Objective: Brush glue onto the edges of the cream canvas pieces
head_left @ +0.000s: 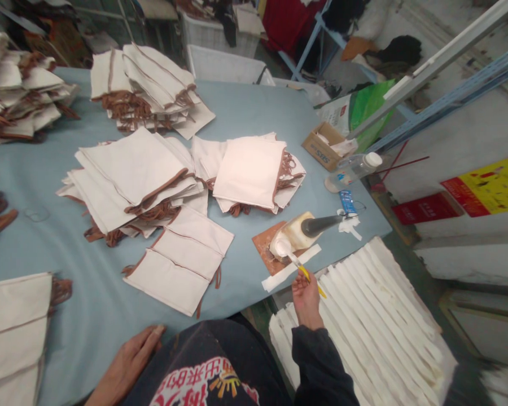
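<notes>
My right hand (305,298) is closed on a thin yellow-handled brush (301,269). The brush tip reaches to the base of a cream glue bottle (298,230) lying on its side on a brown board (266,248). A white fabric strip (290,268) lies just below the board, at the table's edge. My left hand (129,360) rests flat and open on the blue table (258,107) near the front edge, holding nothing. Just beyond it lie folded cream pouches with brown trim (182,259).
Several piles of cream pouches (138,175) cover the table's middle and back. A row of white strips (376,316) lies beside my right arm. A clear plastic bottle (352,169), a cardboard box (327,145) and a blue item (346,202) stand at the right edge.
</notes>
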Demonstrator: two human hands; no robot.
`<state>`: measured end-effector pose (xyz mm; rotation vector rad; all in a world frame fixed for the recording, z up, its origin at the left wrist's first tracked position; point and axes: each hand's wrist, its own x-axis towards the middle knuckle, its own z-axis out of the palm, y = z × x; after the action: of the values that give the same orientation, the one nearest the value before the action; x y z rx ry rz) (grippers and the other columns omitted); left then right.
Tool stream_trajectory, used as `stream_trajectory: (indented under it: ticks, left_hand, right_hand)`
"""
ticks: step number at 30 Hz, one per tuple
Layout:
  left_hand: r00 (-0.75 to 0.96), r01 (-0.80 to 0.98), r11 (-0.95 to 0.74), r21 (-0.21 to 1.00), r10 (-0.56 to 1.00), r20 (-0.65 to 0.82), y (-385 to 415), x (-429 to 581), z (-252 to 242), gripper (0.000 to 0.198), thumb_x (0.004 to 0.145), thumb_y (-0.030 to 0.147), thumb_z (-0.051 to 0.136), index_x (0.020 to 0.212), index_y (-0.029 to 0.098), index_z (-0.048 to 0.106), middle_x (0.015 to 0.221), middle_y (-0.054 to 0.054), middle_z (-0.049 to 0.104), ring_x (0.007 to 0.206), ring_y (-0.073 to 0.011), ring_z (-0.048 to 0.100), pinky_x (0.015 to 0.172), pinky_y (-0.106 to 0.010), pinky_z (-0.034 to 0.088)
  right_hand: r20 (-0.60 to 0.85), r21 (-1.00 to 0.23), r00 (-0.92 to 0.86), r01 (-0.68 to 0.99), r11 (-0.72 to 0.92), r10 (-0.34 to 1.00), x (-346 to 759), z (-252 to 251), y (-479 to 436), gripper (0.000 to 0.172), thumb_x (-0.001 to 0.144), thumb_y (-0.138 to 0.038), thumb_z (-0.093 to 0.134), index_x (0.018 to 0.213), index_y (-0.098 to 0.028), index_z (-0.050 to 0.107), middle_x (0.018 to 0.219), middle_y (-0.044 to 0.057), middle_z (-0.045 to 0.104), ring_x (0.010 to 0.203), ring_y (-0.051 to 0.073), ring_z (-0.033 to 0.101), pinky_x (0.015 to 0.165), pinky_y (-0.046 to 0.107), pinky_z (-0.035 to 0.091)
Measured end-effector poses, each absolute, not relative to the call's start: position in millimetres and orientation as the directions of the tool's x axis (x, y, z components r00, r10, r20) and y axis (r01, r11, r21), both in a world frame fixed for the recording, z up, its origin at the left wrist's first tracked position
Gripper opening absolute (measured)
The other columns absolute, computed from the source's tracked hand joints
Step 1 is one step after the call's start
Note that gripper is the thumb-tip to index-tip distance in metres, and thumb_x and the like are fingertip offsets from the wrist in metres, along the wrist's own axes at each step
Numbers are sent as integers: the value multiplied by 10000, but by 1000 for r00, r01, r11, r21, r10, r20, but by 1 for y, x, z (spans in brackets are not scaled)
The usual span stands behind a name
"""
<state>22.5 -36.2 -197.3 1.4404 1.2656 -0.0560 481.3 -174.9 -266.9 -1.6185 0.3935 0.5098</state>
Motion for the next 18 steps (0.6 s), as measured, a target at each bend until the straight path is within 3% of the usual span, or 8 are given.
stream_trajectory:
  ticks: [5,8,13,16,18]
  left_hand:
    - [393,674,241,699,684,-615,-40,22,-199,604,850,813,544,818,252,767,863,-57,801,841,-278,770,813,-291,641]
    - [381,678,257,689,678,-628,-45,23,-204,637,881,819,502,775,237,738,737,-45,735,733,-254,716,702,-286,620]
    - [293,693,320,647,694,-657,-53,26,-200,755,884,903,388,615,225,585,522,12,501,520,-189,511,517,-278,482]
    - [245,668,354,654,725,-643,-59,28,-185,781,878,915,380,636,216,630,497,17,492,502,-190,514,503,-287,470]
    - [251,634,323,703,774,-582,-60,30,-176,726,959,808,398,749,190,716,535,5,571,530,-198,582,553,-295,517]
  right_hand:
    - [-433,-889,899,-414,-195,67,472,-258,-171,354,1040,-443,676,1267,-172,663,1185,76,707,955,198,715,816,383,639]
    - [-294,-933,946,-253,-257,134,468,-252,-160,389,1033,-506,662,1222,-167,681,1064,53,726,814,160,696,724,327,611]
    - [-104,-943,955,-7,-331,277,460,-232,-164,493,790,-595,812,1025,-163,772,989,102,794,837,232,709,726,352,564]
    - [-98,-943,965,-11,-333,244,452,-220,-182,462,735,-553,833,1000,-179,774,886,72,772,708,209,653,663,359,530]
    - [-143,-949,971,-79,-306,194,450,-217,-191,405,725,-513,837,971,-199,767,814,42,733,621,184,593,573,344,482]
